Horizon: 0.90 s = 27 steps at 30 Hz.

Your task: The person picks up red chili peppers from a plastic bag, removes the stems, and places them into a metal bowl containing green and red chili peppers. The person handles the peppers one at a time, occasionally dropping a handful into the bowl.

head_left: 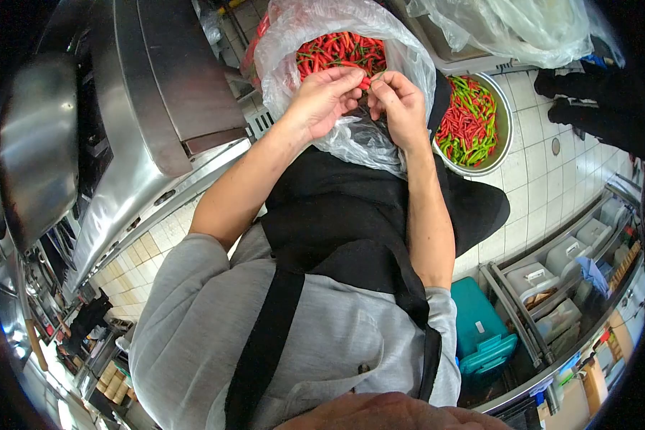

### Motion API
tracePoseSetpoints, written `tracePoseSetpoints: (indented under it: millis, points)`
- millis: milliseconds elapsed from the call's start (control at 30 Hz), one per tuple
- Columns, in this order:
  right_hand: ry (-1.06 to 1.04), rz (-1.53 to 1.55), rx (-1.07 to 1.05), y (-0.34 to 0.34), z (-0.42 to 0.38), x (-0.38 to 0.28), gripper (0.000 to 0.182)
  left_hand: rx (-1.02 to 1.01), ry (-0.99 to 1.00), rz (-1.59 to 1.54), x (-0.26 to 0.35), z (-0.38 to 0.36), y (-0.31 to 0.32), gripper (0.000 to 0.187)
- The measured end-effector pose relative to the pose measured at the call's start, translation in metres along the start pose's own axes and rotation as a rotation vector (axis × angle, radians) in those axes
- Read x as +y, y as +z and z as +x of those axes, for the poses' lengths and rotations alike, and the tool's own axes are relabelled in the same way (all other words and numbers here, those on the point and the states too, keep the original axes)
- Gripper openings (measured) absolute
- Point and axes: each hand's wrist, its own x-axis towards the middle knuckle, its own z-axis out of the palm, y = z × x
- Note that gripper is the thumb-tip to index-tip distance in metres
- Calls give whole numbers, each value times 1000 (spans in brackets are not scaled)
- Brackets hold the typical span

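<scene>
My left hand [325,100] pinches a red chili pepper [365,83] between thumb and fingertips, over the open mouth of a clear plastic bag [279,41]. At the pepper's stem end, the thumb and forefinger of my right hand [400,102] are pressed together, apparently on the thin green stem. Loose red chili peppers [340,51] with green stems fill the bag just beyond my hands. To the right, a round metal bowl [507,132] on the floor holds a pile of red and green chili peppers [467,122].
Steel kitchen equipment [172,93] stands close on my left. Another plastic bag [509,29] lies over a container at the upper right. A person's dark-clothed legs [602,107] are at the right. A teal bin [476,315] and a rack of containers [534,279] sit at the lower right.
</scene>
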Motion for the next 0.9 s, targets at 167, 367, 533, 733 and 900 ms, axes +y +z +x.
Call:
tracePoseSetpoints:
  millis: [167, 367, 533, 733, 900]
  points:
    - [5, -8, -16, 0, 1, 3, 13, -67, -247, -267, -3, 15, -10, 15]
    - [2, -181, 20, 7, 2, 7, 16, 192, 255, 114, 27, 22, -30, 20]
    - [-209, -414, 32, 10, 6, 6, 35, 230, 445, 516, 31, 9, -24, 24]
    - [-294, -548, 11, 8, 8, 17, 34, 109, 373, 724, 18, 3, -6, 23]
    - [-188, -573, -22, 8, 4, 15, 28, 26, 322, 696, 15, 9, 0, 23]
